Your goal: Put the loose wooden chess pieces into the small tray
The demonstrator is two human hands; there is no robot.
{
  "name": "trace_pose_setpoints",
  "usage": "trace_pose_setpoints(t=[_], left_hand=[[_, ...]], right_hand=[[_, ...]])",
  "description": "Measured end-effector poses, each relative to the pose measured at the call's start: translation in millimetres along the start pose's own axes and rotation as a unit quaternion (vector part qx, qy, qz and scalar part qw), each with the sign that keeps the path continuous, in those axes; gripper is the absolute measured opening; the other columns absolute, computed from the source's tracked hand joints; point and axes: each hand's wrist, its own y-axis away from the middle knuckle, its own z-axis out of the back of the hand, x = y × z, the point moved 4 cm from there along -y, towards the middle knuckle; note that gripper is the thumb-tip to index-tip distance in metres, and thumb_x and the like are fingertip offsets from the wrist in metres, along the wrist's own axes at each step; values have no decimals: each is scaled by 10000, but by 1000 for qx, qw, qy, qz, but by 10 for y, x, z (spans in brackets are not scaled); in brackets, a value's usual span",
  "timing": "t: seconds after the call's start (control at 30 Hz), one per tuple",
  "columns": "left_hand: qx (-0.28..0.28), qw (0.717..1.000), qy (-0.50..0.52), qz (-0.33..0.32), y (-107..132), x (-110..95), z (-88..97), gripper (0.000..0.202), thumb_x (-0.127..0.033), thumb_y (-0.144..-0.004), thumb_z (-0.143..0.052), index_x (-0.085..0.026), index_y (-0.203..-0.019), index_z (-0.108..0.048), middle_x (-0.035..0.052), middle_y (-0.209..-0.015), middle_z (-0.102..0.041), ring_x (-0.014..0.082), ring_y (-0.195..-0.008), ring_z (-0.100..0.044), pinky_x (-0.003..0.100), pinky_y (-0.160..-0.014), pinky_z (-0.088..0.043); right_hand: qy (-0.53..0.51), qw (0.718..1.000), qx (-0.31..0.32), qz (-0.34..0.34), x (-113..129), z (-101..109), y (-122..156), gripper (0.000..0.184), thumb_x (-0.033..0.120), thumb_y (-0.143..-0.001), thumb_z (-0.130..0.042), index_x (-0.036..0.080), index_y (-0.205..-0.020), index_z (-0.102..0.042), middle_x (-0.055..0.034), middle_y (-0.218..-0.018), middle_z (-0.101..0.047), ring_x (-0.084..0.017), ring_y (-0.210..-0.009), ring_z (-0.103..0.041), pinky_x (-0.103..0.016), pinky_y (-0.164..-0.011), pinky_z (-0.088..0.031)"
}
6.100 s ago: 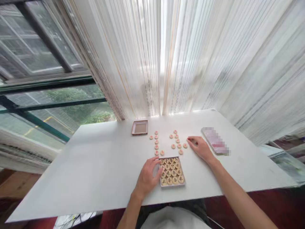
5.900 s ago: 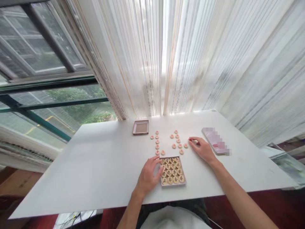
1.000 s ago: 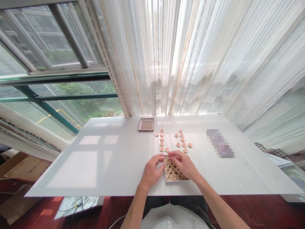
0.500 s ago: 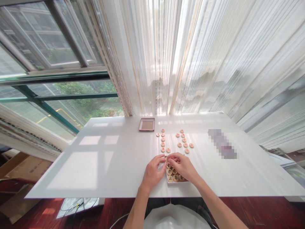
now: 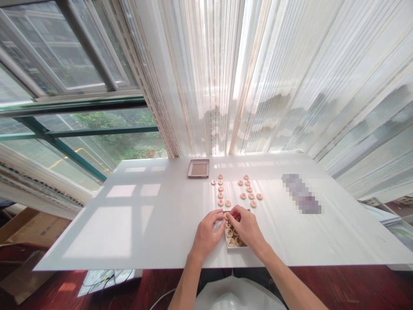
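A shallow open box with a white rim stands near the front edge of the table, directly before me. In it lie round wooden Chinese chess pieces with black characters, in rows. My left hand grips the box's left side near its far corner, fingers curled. My right hand reaches over the box from the right and covers much of it. Its thumb and fingers pinch a chess piece in the far left corner. Beyond the box, several red-marked chess pieces lie in two loose groups.
A shallow box lid lies at the back of the white table. To the right is a blurred-out purple-grey object. Sheer curtains hang behind the table, and a cardboard box stands on the floor at left.
My right hand has shifted slightly, its fingers drawing closer together over the box's far left corner. My left hand and the loose red pieces stay put.
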Motion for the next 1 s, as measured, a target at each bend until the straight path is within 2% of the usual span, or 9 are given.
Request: trace_pose_setpoints(t=[0.13, 0.3, 0.47, 0.7, 1.0], left_hand=[[-2, 1000, 3, 0, -2, -14, 4, 168, -213, -918, -598, -256, -1046, -698, 41, -1268, -673, 218, -1173, -640, 342, -904, -578], [-3, 1000, 11, 0, -12, -37, 8, 166, -236, -942, -578, -255, -1059, -695, 45, -1253, -674, 217, -1175, -636, 347, -911, -577], [-2, 1000, 9, -2, -10, -23, 0, 192, -244, -961, -553, -264, -1088, -696, 49, -1260, -669, 218, -1180, -631, 370, -947, -572], [3, 999, -28, -30, -10, -35, -5, 276, -188, -962, -542, -300, -1165, -692, 39, -1279, -652, 217, -1203, -618, 420, -1067, -514], [-5, 998, -52, -42, -19, -80, -13, 283, -174, -963, -536, -298, -1167, -687, 43, -1269, -653, 232, -1200, -617, 441, -1065, -518]], right_hand=[[12, 999, 15, 31, 17, 25, 44, 202, 345, -964, -530, 230, -873, -669, -29, -785, -710, -205, -700, -650, -320, -673, -504], [39, 997, 36, 63, -24, 80, 86, 157, 290, -949, -558, 247, -987, -704, -43, -902, -697, -210, -767, -641, -342, -728, -514], [56, 993, 43, 90, -24, 55, 68, 152, 274, -952, -568, 258, -983, -715, -47, -915, -684, -224, -816, -640, -354, -747, -514], [57, 992, 21, 109, -15, 10, 74, 140, 281, -951, -586, 261, -976, -722, -38, -838, -670, -216, -752, -632, -344, -716, -508], [59, 991, 17, 116, -47, 15, 86, 151, 230, -951, -563, 260, -989, -705, -41, -872, -686, -222, -783, -653, -347, -726, -523]])
